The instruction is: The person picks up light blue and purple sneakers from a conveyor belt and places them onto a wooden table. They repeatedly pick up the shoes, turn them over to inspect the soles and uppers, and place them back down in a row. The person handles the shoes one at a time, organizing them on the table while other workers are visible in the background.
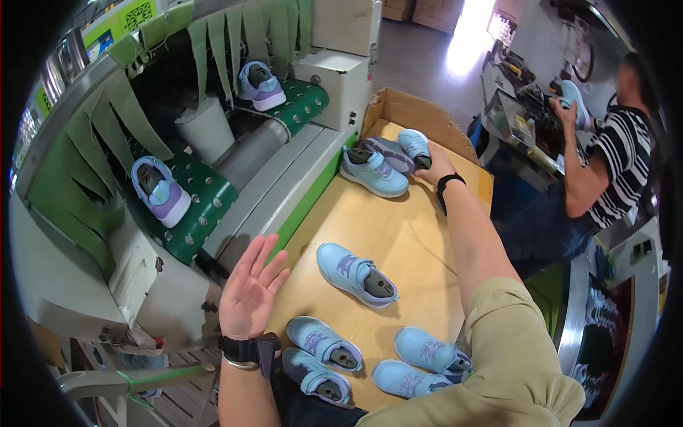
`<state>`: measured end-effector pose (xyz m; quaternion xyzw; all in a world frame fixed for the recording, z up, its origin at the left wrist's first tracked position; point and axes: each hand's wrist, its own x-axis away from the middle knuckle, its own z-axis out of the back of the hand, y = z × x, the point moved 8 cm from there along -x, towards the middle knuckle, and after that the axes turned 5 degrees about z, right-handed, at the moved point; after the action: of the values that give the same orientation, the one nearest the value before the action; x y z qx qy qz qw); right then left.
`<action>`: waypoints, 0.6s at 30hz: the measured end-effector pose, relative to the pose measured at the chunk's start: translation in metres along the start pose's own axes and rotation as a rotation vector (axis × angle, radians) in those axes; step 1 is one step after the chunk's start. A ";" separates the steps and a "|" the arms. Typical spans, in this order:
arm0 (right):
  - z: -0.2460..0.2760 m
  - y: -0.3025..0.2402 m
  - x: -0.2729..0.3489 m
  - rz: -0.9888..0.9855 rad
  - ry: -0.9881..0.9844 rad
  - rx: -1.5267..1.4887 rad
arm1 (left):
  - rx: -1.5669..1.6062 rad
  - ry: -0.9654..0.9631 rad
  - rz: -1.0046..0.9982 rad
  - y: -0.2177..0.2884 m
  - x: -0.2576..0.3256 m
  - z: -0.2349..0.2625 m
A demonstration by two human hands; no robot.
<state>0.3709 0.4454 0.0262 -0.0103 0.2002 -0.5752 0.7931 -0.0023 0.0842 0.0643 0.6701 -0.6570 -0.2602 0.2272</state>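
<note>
My right hand [435, 167] reaches to the far end of the wooden table [306, 213] and grips the heel of a light blue sneaker [411, 142]. Beside that shoe, another sneaker lies tipped with its grey-purple sole [390, 155] showing, and a light blue sneaker [373, 176] stands upright in front. My left hand [249, 295] is raised near the table's left edge, palm up, fingers spread and holding nothing. A single light blue sneaker [356, 274] sits mid-table. Nearer me are a pair at left [324, 343] and a pair at right [427, 350], the latter partly covered by my sleeve.
At left, a machine with hanging green strips [131, 114] has green studded belts; a sneaker [160, 191] rests on the near belt, another [261, 85] on the far one. Cardboard [427, 117] edges the table's far end. At right, a person in a striped shirt [626, 160] holds a shoe.
</note>
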 end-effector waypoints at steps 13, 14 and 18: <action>0.023 0.058 0.142 -0.218 -0.346 -0.480 | 0.030 -0.063 0.021 -0.008 -0.008 -0.003; 0.025 0.065 0.173 -0.233 -0.346 -0.517 | 0.033 -0.066 0.037 -0.014 -0.012 -0.004; 0.061 0.009 0.249 -0.218 -0.378 -0.624 | 0.002 -0.118 0.072 -0.017 -0.010 -0.016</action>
<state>0.4637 0.2067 0.0041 -0.3786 0.2136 -0.5554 0.7089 0.0207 0.0940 0.0658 0.6297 -0.6933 -0.2902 0.1964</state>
